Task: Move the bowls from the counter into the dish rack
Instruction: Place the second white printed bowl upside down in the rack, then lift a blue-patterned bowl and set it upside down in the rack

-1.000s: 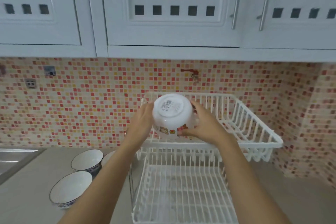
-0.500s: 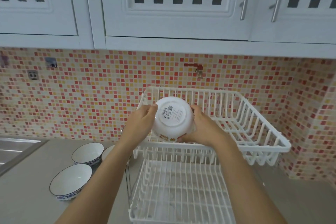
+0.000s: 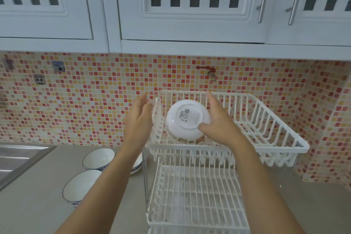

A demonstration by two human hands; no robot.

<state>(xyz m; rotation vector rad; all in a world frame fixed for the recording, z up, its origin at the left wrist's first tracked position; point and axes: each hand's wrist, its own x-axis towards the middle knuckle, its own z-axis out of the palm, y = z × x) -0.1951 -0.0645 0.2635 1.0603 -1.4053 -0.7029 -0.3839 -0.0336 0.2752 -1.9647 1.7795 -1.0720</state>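
Observation:
A white bowl (image 3: 187,119) with a printed band sits upside down and tilted in the left end of the white dish rack's top tier (image 3: 266,131), its label side toward me. My right hand (image 3: 220,125) touches the bowl's right side with thumb and fingers. My left hand (image 3: 139,118) hangs outside the rack's left wall, fingers apart, holding nothing. On the counter to the left stand two blue-rimmed white bowls, one nearer the wall (image 3: 98,158) and one nearer me (image 3: 79,186). A third bowl (image 3: 137,165) shows partly behind my left forearm.
The rack's lower tier (image 3: 195,195) holds nothing. A steel sink (image 3: 17,159) lies at the far left. A small red tap (image 3: 208,71) sticks out of the mosaic wall above the rack. White cabinets hang overhead.
The bowl has gone down into the left end of the top tier. My left hand has let go and moved out to the left of the rack.

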